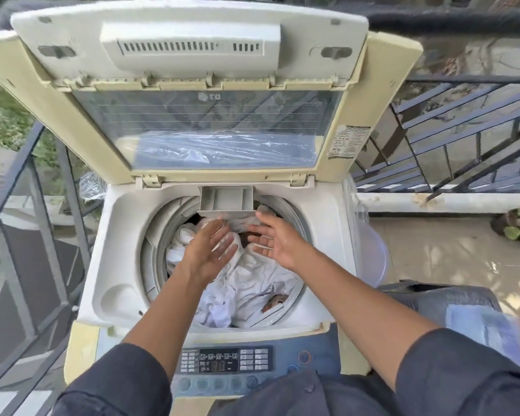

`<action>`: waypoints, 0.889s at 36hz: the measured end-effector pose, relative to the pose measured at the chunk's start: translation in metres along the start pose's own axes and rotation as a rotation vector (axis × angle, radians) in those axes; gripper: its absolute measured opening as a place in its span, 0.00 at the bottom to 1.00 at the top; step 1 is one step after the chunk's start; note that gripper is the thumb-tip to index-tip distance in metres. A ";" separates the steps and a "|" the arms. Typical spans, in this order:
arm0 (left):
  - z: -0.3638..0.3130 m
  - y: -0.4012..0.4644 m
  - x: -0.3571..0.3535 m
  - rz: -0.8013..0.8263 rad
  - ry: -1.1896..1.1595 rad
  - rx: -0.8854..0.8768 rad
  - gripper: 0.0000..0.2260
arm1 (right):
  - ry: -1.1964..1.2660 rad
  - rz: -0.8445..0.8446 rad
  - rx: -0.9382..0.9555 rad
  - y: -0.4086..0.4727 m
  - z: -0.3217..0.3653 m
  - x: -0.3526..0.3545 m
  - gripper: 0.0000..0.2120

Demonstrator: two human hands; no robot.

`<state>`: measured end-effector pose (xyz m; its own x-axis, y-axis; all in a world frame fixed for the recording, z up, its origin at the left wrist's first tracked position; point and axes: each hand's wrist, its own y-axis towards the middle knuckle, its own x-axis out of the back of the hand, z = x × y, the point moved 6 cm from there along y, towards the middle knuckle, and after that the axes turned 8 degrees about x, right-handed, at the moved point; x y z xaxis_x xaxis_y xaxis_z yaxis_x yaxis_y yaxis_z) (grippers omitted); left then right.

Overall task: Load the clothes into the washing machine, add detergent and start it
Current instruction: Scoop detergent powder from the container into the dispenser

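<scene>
Both your left hand (pixel 212 246) and right hand (pixel 275 243) are open and hold nothing above the clothes (pixel 252 283) in the drum, so push the detergent drawer (pixel 225 201) in straight with flat fingers.

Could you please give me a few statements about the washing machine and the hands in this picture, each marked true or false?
1. The cream top-loading washing machine's lid stands open. True.
2. The round drum holds no laundry. False: white crumpled clothes lie in it.
3. Both hands, left and right, are open above the clothes. True.
4. The small grey detergent drawer at the drum's back edge is pushed shut. False: it is pulled out.
5. The blue control panel shows a lit display. True.
</scene>
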<state>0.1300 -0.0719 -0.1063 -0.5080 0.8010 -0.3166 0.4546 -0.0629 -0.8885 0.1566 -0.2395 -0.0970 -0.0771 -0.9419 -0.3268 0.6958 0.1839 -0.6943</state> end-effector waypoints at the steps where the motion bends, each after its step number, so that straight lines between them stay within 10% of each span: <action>1: 0.004 -0.003 -0.001 -0.009 0.020 0.000 0.11 | -0.026 -0.002 0.006 -0.004 0.001 0.005 0.11; 32: 0.165 -0.090 -0.313 0.312 1.079 -0.437 0.06 | -0.321 -0.577 0.627 -0.229 0.108 0.297 0.04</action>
<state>0.1274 -0.4151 0.0180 0.4460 0.8858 0.1284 0.7645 -0.3024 -0.5693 0.0517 -0.5917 0.0345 -0.3966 -0.8907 0.2224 0.8790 -0.4382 -0.1877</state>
